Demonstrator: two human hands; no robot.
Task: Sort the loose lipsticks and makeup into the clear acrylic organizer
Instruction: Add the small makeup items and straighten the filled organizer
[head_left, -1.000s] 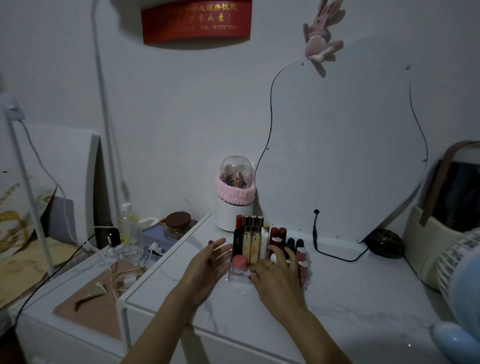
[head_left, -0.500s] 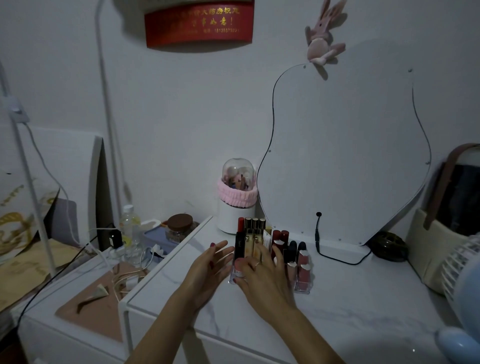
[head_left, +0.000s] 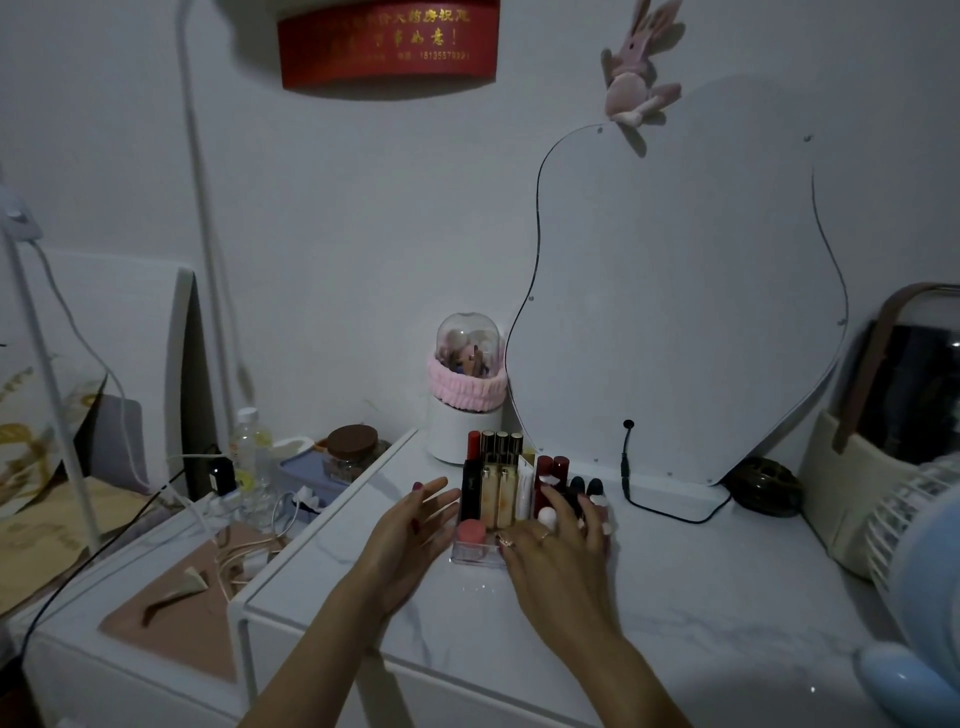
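Both hands are held spread: left hand (head_left: 410, 535) flat beside the clear organizer (head_left: 475, 553), right hand (head_left: 558, 545) laid over its front-right slots, nothing pinched. Organizer is stood on the surface (head_left: 701, 597), packed with upright lipsticks (head_left: 498, 467); these could be toppled if brushed by the fingers.

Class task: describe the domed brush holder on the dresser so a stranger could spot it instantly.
Start at the big wavy-edged mirror leaning on the wall. At its lower left stands a white cylindrical holder with a clear dome lid. Alone among its neighbours, it wears a fluffy pink band.
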